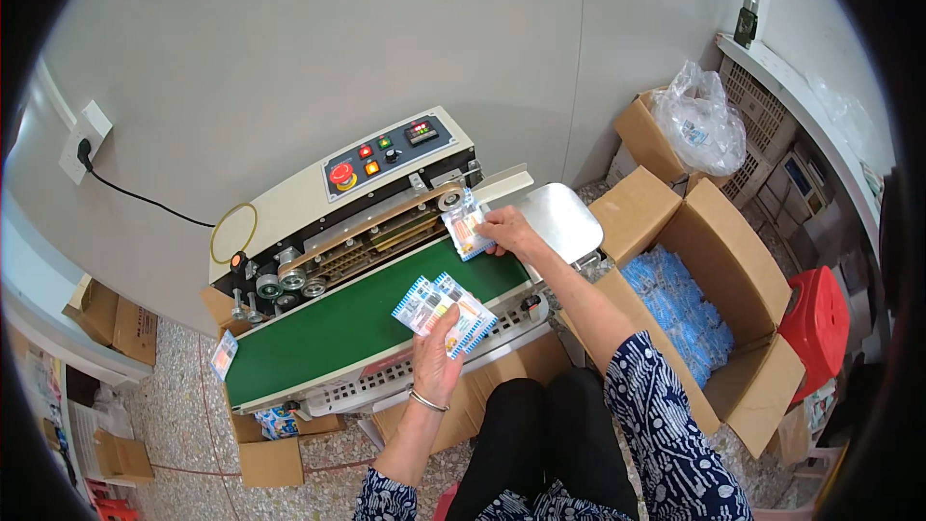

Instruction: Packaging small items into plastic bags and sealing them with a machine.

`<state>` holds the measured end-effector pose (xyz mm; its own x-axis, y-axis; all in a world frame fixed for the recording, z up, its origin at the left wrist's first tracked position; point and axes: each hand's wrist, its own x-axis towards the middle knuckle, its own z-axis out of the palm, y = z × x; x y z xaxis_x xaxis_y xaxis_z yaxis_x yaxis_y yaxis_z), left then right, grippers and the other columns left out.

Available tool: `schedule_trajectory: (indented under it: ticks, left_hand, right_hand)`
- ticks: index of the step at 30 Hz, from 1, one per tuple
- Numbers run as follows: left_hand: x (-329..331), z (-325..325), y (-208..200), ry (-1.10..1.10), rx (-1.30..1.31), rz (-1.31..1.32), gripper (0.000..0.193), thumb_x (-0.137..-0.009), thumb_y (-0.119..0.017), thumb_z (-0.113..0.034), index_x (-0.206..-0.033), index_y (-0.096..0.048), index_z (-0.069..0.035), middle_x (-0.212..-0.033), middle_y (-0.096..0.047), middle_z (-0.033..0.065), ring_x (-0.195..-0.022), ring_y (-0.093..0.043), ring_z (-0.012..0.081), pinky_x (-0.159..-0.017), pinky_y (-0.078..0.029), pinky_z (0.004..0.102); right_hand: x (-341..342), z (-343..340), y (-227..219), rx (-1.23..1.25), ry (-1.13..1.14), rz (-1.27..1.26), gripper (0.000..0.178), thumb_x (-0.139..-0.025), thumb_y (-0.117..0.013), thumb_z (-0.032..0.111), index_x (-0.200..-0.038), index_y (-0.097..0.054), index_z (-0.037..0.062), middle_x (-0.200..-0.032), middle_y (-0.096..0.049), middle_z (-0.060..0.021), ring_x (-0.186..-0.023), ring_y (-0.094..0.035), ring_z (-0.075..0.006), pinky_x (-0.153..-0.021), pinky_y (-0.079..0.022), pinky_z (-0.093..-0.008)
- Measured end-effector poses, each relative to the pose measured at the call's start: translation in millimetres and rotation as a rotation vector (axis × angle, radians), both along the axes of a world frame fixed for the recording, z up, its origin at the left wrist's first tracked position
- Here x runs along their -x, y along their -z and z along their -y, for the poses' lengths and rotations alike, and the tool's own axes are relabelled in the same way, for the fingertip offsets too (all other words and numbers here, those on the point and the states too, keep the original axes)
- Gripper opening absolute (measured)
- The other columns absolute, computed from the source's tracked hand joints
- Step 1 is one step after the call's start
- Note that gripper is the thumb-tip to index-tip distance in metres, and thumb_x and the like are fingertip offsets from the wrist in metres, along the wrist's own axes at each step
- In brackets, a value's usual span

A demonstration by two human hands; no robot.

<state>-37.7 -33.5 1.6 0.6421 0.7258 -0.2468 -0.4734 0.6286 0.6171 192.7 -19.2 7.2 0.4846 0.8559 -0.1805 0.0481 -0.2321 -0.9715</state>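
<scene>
Before me stands a band sealing machine (328, 193) with a green conveyor belt (318, 347). My left hand (437, 357) grips a few small printed packets (444, 314) with blue-striped edges, fanned out above the belt's front edge. At the machine's right end my right hand (509, 232) pinches one similar packet (467, 228), its upper edge close to the sealing band and wheel (450, 197). Another packet (224, 355) hangs at the belt's left end.
To my right, an open cardboard box (738, 265) holds many blue packets (680, 314). A red stool (816, 316) is beyond it. Below the belt's left end sits a smaller box (270, 463) with packets inside. A metal plate (559, 222) adjoins the machine; a black cord (145, 195) runs to a wall socket.
</scene>
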Motion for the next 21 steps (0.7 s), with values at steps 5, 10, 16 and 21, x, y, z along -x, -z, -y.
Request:
schedule_trajectory:
  ticks: [5, 10, 16, 21]
  left_hand:
    - [-14.5, -10.6, -10.9, 0.006, 0.066, 0.030, 0.030, -0.082, -0.064, -0.006, -0.111, -0.055, -0.003, -0.105, -0.061, 0.0063, -0.096, -0.060, 0.0188, -0.083, -0.050, 0.0345]
    - [-19.3, -19.4, -20.6, 0.024, 0.041, 0.111, 0.035, -0.084, -0.063, -0.010, -0.116, -0.050, -0.004, -0.108, -0.059, 0.0073, -0.099, -0.059, 0.0202, -0.086, -0.048, 0.0366]
    - [-30.1, -15.7, -10.9, 0.095, 0.051, 0.185, 0.033, -0.085, -0.062, -0.011, -0.115, -0.050, -0.005, -0.110, -0.058, 0.0078, -0.101, -0.057, 0.0202, -0.087, -0.048, 0.0373]
    - [-26.2, -17.6, -15.3, 0.077, 0.019, 0.155, 0.032, -0.086, -0.061, -0.008, -0.115, -0.050, -0.004, -0.112, -0.057, 0.0087, -0.102, -0.057, 0.0215, -0.090, -0.047, 0.0389]
  right_hand:
    - [23.3, 15.0, -2.6, -0.267, 0.227, 1.047, 0.031, -0.081, -0.063, 0.027, -0.077, -0.062, -0.0038, -0.057, -0.055, -0.0095, -0.058, -0.062, -0.0191, -0.052, -0.048, -0.0325]
    - [43.1, 70.3, -40.1, -0.109, -0.186, 0.017, 0.036, -0.083, -0.064, 0.037, -0.090, -0.064, 0.0021, -0.071, -0.060, -0.0023, -0.065, -0.050, -0.0068, -0.058, -0.042, -0.0220]
    - [52.0, 79.6, -32.9, -0.071, -0.331, -0.158, 0.025, -0.083, -0.065, 0.029, -0.093, -0.066, 0.0058, -0.077, -0.063, 0.0023, -0.067, -0.055, -0.0029, -0.055, -0.042, -0.0176]
    - [49.3, 77.3, -36.2, -0.069, -0.317, -0.236, 0.023, -0.079, -0.069, 0.026, -0.091, -0.069, 0.0069, -0.074, -0.064, 0.0017, -0.064, -0.053, -0.0035, -0.053, -0.040, -0.0185]
